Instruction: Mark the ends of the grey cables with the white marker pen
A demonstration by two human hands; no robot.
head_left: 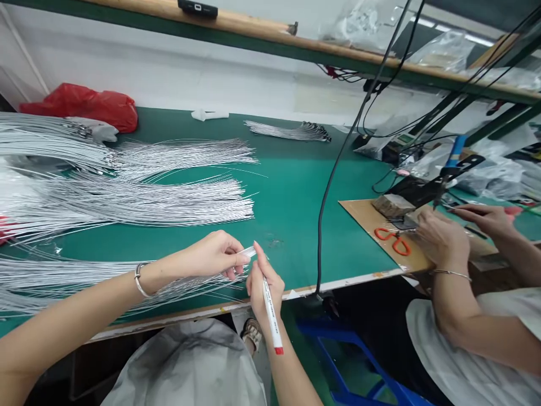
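Note:
In the head view, my left hand [217,256] is closed, pinching a short translucent white piece [249,252] between thumb and fingers. Its exact kind is too small to tell. My right hand [266,285] grips a white marker pen [271,316] with a red end pointing back toward me. The pen's tip is hidden by the fingers, close to the white piece. Below my left forearm lies a bundle of thin silvery-white wires [84,276], partly covered by that arm. Another wire bundle [181,203] rests farther back on the green tabletop [287,203].
More wires [38,138] and a red plastic bag [97,110] sit at the back left. A small wire bundle [287,131] lies near the wall. A black cable [325,208] hangs across the table. To the right, a co-worker's hands [443,237] work near orange-handled scissors [393,241].

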